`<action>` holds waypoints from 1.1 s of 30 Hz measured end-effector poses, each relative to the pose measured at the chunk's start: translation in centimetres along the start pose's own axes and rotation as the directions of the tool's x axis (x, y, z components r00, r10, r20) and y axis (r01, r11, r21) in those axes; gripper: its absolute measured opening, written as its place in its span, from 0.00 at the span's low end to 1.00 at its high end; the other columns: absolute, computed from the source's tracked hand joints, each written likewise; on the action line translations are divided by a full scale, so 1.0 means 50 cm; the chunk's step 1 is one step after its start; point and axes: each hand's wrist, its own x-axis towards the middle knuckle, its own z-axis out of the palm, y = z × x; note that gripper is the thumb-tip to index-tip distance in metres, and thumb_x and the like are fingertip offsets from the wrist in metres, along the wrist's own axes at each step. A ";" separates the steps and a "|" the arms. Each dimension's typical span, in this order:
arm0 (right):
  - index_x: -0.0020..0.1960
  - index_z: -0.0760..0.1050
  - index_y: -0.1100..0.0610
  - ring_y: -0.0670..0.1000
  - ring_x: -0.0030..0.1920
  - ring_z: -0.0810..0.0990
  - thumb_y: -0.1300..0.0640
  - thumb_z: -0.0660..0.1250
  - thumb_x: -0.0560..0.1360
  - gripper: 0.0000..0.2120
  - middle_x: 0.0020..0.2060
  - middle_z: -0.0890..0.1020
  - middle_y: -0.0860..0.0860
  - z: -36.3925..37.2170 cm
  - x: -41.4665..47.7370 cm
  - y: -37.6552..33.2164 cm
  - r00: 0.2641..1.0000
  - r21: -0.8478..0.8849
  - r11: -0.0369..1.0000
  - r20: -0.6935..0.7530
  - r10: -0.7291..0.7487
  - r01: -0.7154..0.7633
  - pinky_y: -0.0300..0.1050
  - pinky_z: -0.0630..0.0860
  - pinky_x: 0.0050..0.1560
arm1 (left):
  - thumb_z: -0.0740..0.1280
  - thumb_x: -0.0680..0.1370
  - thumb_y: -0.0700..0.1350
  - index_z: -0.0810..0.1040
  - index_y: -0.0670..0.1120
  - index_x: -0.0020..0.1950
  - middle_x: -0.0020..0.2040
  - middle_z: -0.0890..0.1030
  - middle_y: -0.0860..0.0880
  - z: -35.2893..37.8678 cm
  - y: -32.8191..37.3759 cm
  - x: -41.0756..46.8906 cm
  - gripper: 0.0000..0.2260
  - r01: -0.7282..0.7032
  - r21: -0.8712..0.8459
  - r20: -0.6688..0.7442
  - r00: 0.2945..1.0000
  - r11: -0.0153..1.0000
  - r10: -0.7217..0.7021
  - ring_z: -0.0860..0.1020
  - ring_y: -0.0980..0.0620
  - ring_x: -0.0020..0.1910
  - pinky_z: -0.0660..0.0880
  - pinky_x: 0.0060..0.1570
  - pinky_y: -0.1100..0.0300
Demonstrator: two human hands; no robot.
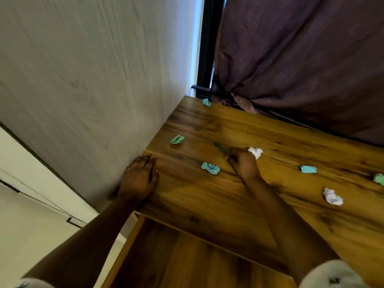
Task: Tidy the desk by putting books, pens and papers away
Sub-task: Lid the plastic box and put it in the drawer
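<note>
**Item: slim green piece** (220,147), mid-desk, lying flat. It is blurred, so pen or paper strip cannot be told.
- Right hand (244,163): fingers curled at the near end of the piece. Whether they already pinch it cannot be told.
- Judged step: picking this piece up.

**Papers, outward from the hand**
- White wad (255,152): touching or just behind the right hand's knuckles.
- Near green wad (210,168): just left of the right wrist.
- Left green wad (177,139): near the desk's left edge.
- Corner wad (206,102): green, at the far left corner, close to the lip.
- Right green wad (308,169): well right of the hand.
- Edge wad (379,179): green, cut by the frame.
- Second white wad (332,196): right of the forearm.
- All lie loose and well apart, so they will likely be gathered one at a time.

**Left hand** (138,177): fingers straight, palm down on the desk's left edge against the panel (83,80). It holds nothing and is probably a brace for the reach.

**Desk** (259,204)
- The panel shuts the left side.
- The curtain (301,59) hangs along the far edge.
- The corner wad could slip off behind.

**Lower wooden tray** (187,256): likely an open drawer below the near edge. It offers free room between the arms.
</note>
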 end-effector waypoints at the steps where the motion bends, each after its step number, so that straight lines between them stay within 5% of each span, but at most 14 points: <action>1: 0.44 0.82 0.56 0.56 0.48 0.81 0.63 0.69 0.71 0.05 0.46 0.84 0.54 -0.015 -0.045 0.015 0.999 -0.017 1.000 -0.041 0.016 -0.017 0.45 0.73 0.49 | 0.47 0.76 0.60 0.66 0.48 0.73 0.72 0.68 0.45 -0.002 0.002 -0.004 0.30 -0.005 0.005 0.002 1.000 1.000 0.005 0.65 0.44 0.71 0.61 0.70 0.49; 6: 0.43 0.77 0.56 0.55 0.45 0.80 0.61 0.69 0.72 0.02 0.44 0.83 0.54 -0.074 -0.245 0.046 0.964 -0.014 0.982 -0.195 0.183 -0.189 0.44 0.71 0.45 | 0.46 0.74 0.58 0.73 0.46 0.68 0.66 0.75 0.43 -0.009 0.003 -0.026 0.30 -0.062 -0.019 -0.003 0.998 0.998 0.062 0.72 0.41 0.64 0.67 0.63 0.45; 9: 0.52 0.76 0.55 0.53 0.45 0.81 0.61 0.70 0.71 0.10 0.44 0.83 0.52 -0.088 -0.321 0.040 0.960 0.010 0.975 -0.169 0.222 -0.223 0.44 0.73 0.46 | 0.49 0.75 0.56 0.73 0.44 0.68 0.65 0.74 0.41 -0.007 0.010 -0.056 0.28 -0.025 -0.067 0.007 1.000 0.997 0.025 0.70 0.38 0.64 0.68 0.62 0.43; 13: 0.62 0.72 0.51 0.49 0.41 0.80 0.65 0.71 0.70 0.23 0.39 0.80 0.50 -0.119 -0.424 0.038 0.941 0.269 0.902 0.052 0.336 -0.337 0.42 0.74 0.45 | 0.51 0.77 0.54 0.73 0.41 0.68 0.68 0.72 0.39 0.016 0.074 -0.190 0.26 -0.037 -0.171 -0.024 0.999 0.985 0.034 0.69 0.37 0.66 0.65 0.65 0.43; 16: 0.68 0.66 0.52 0.47 0.36 0.76 0.73 0.63 0.74 0.27 0.38 0.74 0.52 -0.142 -0.512 0.022 0.912 0.614 0.675 0.297 0.281 -0.408 0.38 0.76 0.36 | 0.56 0.79 0.54 0.67 0.47 0.72 0.73 0.66 0.44 0.040 0.151 -0.337 0.23 -0.046 -0.319 0.011 0.999 0.947 0.053 0.61 0.42 0.73 0.58 0.72 0.45; 18: 0.69 0.62 0.47 0.46 0.37 0.76 0.74 0.61 0.74 0.31 0.39 0.71 0.50 -0.150 -0.575 0.013 0.891 0.665 0.602 0.401 0.212 -0.442 0.36 0.78 0.36 | 0.58 0.76 0.56 0.68 0.48 0.72 0.73 0.66 0.47 0.050 0.200 -0.438 0.25 -0.060 -0.383 0.056 0.995 0.922 0.088 0.62 0.44 0.72 0.59 0.72 0.45; 22: 0.71 0.58 0.43 0.47 0.41 0.76 0.75 0.59 0.75 0.35 0.41 0.68 0.50 -0.154 -0.688 0.016 0.834 0.559 0.720 0.549 0.050 -0.411 0.37 0.78 0.44 | 0.52 0.73 0.59 0.74 0.51 0.66 0.68 0.73 0.49 0.073 0.281 -0.628 0.26 -0.119 -0.327 0.101 0.982 0.938 0.160 0.70 0.47 0.67 0.58 0.70 0.47; 25: 0.72 0.58 0.44 0.49 0.42 0.74 0.79 0.56 0.73 0.38 0.43 0.68 0.52 -0.148 -0.747 0.014 0.749 0.443 0.804 0.663 0.005 -0.398 0.33 0.76 0.39 | 0.52 0.76 0.58 0.77 0.54 0.62 0.64 0.77 0.53 0.115 0.312 -0.732 0.21 -0.233 -0.172 0.091 0.964 0.957 0.251 0.74 0.50 0.64 0.63 0.67 0.48; 28: 0.71 0.63 0.41 0.48 0.43 0.76 0.75 0.57 0.75 0.35 0.50 0.72 0.55 -0.137 -0.777 0.009 0.663 0.241 0.910 0.747 0.049 -0.338 0.43 0.77 0.41 | 0.54 0.78 0.53 0.81 0.52 0.53 0.52 0.83 0.53 0.136 0.321 -0.775 0.16 -0.253 -0.098 -0.040 0.967 0.962 0.250 0.79 0.49 0.51 0.67 0.58 0.51; 30: 0.69 0.65 0.43 0.48 0.42 0.77 0.72 0.58 0.75 0.31 0.44 0.72 0.49 -0.129 -0.786 0.009 0.629 0.121 0.967 0.776 0.049 -0.225 0.54 0.77 0.45 | 0.55 0.78 0.51 0.82 0.50 0.49 0.46 0.83 0.52 0.137 0.325 -0.780 0.16 -0.254 -0.068 -0.160 0.957 0.965 0.241 0.79 0.48 0.45 0.67 0.53 0.52; 33: 0.66 0.67 0.46 0.51 0.43 0.76 0.68 0.60 0.76 0.24 0.43 0.71 0.47 -0.123 -0.780 0.009 0.576 -0.005 0.998 0.817 0.040 -0.063 0.48 0.74 0.40 | 0.56 0.78 0.50 0.82 0.48 0.47 0.44 0.83 0.51 0.142 0.330 -0.785 0.15 -0.282 -0.054 -0.280 0.925 0.958 0.257 0.78 0.47 0.42 0.67 0.51 0.52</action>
